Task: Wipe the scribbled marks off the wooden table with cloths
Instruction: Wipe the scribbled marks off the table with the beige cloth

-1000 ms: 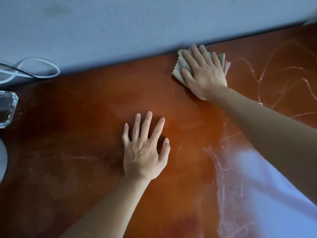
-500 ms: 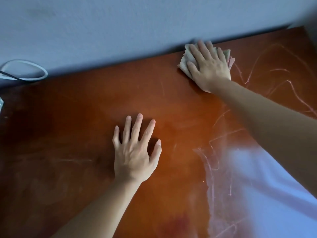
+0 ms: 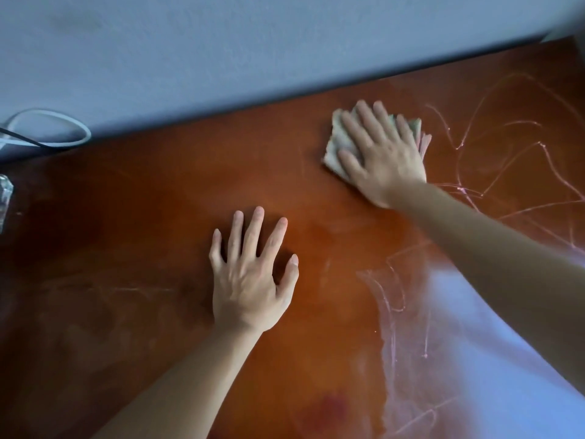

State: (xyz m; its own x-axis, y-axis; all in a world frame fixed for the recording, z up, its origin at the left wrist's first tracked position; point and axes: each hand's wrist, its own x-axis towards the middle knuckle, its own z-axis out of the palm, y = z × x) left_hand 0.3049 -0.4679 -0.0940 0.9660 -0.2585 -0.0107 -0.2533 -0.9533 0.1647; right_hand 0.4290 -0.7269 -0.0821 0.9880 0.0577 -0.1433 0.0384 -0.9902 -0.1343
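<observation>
The reddish-brown wooden table (image 3: 152, 191) fills the head view. My right hand (image 3: 383, 156) lies flat on a folded pale green and pink cloth (image 3: 337, 139), pressing it on the table a little in front of the far edge. Pale pink scribbled marks (image 3: 493, 153) run to the right of the cloth, and more scribbles (image 3: 399, 299) lie near my right forearm. My left hand (image 3: 250, 270) rests flat on the wood at centre, fingers spread, holding nothing. Faint smears (image 3: 126, 289) show to its left.
A grey wall (image 3: 253, 42) stands right behind the table's far edge. A looped white cable (image 3: 63, 122) hangs at the far left. A clear glass object (image 3: 4, 194) sits at the left edge. Bright window glare (image 3: 474, 359) covers the table's near right.
My right hand has slid the cloth toward me, away from the wall edge. My left hand stays flat in place. The view has shifted slightly.
</observation>
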